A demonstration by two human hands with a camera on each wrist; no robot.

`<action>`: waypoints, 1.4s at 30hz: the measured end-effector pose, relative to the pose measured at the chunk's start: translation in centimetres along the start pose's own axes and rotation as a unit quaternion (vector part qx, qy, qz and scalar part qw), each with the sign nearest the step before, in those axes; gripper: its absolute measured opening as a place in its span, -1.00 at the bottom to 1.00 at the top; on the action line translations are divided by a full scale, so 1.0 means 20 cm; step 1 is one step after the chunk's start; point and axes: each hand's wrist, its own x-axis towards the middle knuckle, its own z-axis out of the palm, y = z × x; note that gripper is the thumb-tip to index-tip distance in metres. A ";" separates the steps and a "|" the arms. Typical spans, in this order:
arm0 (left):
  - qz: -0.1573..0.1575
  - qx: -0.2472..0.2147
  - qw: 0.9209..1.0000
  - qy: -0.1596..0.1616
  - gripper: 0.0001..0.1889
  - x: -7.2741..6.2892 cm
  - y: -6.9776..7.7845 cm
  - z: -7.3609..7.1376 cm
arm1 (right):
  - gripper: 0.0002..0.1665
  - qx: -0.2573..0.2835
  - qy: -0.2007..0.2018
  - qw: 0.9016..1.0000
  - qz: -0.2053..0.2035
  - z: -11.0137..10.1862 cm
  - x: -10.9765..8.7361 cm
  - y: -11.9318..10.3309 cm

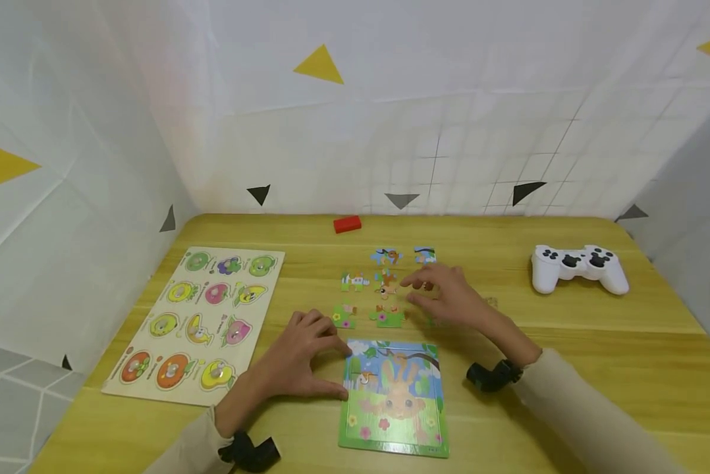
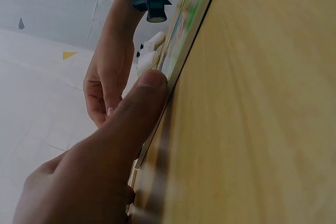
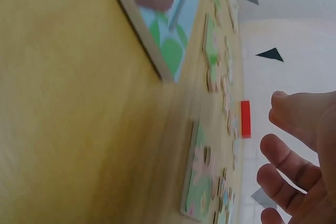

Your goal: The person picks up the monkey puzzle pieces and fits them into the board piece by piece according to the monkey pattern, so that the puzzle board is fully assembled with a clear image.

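A square puzzle board (image 1: 361,395) with a faint rabbit picture lies at the front middle of the table. My left hand (image 1: 301,355) is at its left side, with the thumb and a fingertip right at the edge. In the left wrist view, the left thumb (image 2: 131,108) lies along that edge. Several loose jigsaw pieces (image 1: 388,318) lie in rough rows behind the board. Over the right-hand ones hovers my right hand (image 1: 446,296), fingers apart and nothing between them, hiding some of the pieces. A green-and-pink piece (image 3: 197,187) shows below it in the right wrist view.
On the left lies a wooden fruit peg board (image 1: 254,342) with knobbed pieces. A white game controller (image 1: 579,268) is at the right, and a red block (image 1: 347,224) sits near the table's back edge. Patterned white cloth (image 1: 355,145) hangs behind the table.
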 end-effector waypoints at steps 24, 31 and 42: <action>0.005 -0.002 1.000 0.005 -0.40 0.00 0.00 0.00 | -0.64 0.024 -0.020 0.997 0.072 -0.09 0.25 0.16; 0.010 -0.003 1.000 0.009 -0.39 0.00 0.00 0.00 | -0.62 0.025 -0.039 0.993 0.110 -0.09 0.32 0.18; 0.007 0.000 1.000 0.006 -0.39 0.00 0.00 0.00 | -0.61 -0.012 -0.058 0.991 0.117 -0.04 0.42 0.22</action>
